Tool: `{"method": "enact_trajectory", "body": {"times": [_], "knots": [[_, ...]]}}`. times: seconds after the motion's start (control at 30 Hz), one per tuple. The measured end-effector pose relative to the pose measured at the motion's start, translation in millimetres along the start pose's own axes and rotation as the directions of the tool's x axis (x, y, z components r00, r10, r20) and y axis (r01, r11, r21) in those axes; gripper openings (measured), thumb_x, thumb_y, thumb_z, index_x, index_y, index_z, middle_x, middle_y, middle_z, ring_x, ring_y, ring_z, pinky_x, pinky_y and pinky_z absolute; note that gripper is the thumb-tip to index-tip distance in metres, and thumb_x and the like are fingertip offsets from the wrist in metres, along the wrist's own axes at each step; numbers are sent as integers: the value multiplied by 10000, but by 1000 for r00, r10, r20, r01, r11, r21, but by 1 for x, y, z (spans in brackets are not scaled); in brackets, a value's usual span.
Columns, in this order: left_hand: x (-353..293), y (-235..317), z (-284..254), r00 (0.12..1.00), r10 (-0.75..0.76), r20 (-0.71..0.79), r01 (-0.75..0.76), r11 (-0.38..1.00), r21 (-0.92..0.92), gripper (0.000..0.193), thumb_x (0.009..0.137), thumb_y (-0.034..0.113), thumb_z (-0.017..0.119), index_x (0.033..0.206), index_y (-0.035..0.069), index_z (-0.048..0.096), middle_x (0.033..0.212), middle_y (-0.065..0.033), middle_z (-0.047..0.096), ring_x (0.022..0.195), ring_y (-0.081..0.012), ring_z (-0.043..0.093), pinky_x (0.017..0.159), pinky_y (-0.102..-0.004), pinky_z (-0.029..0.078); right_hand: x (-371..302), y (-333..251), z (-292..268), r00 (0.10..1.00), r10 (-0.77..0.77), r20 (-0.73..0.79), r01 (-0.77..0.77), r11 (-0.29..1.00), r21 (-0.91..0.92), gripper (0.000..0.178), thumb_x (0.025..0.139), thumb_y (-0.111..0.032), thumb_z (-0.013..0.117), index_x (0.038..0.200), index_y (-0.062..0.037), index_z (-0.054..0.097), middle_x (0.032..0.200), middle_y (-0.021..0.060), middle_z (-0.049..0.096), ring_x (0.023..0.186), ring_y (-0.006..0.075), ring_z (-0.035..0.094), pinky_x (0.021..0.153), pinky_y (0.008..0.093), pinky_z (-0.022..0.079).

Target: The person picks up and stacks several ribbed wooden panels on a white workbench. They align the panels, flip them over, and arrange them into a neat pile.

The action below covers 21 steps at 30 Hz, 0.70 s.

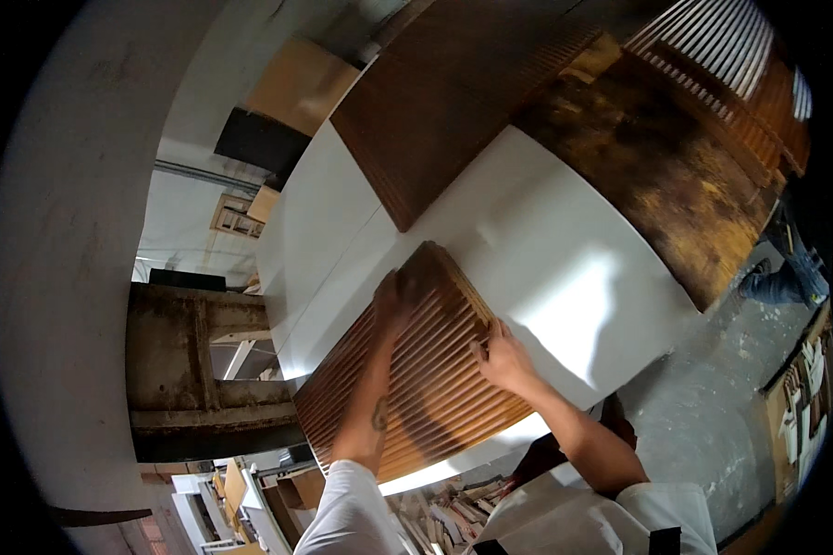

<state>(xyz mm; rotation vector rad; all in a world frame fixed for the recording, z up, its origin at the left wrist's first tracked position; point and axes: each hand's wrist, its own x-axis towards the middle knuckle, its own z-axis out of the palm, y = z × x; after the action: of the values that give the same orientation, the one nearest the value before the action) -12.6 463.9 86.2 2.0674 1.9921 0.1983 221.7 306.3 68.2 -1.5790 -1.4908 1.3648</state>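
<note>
A brown ribbed wooden panel (435,370) with a glossy finish lies on the white tabletop (546,250), close in front of me. My right hand (506,359) grips the panel's right edge, its thumb bent over the ribbed face. Toward the far left edge of the same panel, my left hand (394,303) rests in shadow; its fingers are dark and blurred, so I cannot make out their grip. Just beyond the panel's far corner lies a larger dark brown ribbed panel (435,120).
A stained brown board (657,157) stands along the table's right side, with more slatted panels (713,46) behind it. At left is a worn brown machine frame (171,361). Wood offcuts (449,513) lie below the near edge. Another person's leg (791,277) shows at far right.
</note>
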Motion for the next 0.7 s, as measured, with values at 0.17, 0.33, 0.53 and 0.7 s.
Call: {"method": "enact_trajectory", "body": {"times": [0.17, 0.33, 0.53, 0.7], "knots": [[71, 80, 1, 982, -18, 185, 63, 968, -243, 539, 985, 455, 553, 1270, 2, 623, 1242, -225, 641, 1154, -364, 608, 990, -419, 458, 114, 10, -24, 936, -173, -306, 228, 961, 156, 348, 1020, -223, 500, 1262, 17, 570, 1108, 298, 646, 976, 433, 649, 890, 471, 537], [76, 60, 4, 992, 95, 79, -83, 986, -148, 482, 983, 404, 586, 1174, -31, 667, 1121, -230, 692, 1003, -375, 671, 888, -421, 517, 160, 42, -19, 757, -480, -443, 456, 874, -168, 347, 930, -118, 573, 1263, -22, 587, 1218, 220, 635, 1107, 407, 604, 976, 466, 494], [45, 1, -7, 973, 210, -91, -226, 947, -230, 392, 992, 347, 597, 1097, -18, 694, 1026, -215, 695, 950, -360, 664, 840, -444, 522, 164, 48, 0, 749, -471, -467, 389, 882, -265, 373, 912, -86, 577, 1281, -40, 597, 1311, 198, 600, 1212, 384, 555, 1030, 454, 452], [3, -96, -33, 982, 170, -76, -180, 973, -144, 352, 1014, 304, 558, 1139, -9, 661, 1070, -217, 644, 1010, -365, 620, 884, -463, 488, 171, 61, 4, 796, -428, -428, 314, 897, -311, 386, 932, -52, 563, 1316, -53, 597, 1353, 180, 585, 1233, 351, 556, 1048, 429, 447]]}}
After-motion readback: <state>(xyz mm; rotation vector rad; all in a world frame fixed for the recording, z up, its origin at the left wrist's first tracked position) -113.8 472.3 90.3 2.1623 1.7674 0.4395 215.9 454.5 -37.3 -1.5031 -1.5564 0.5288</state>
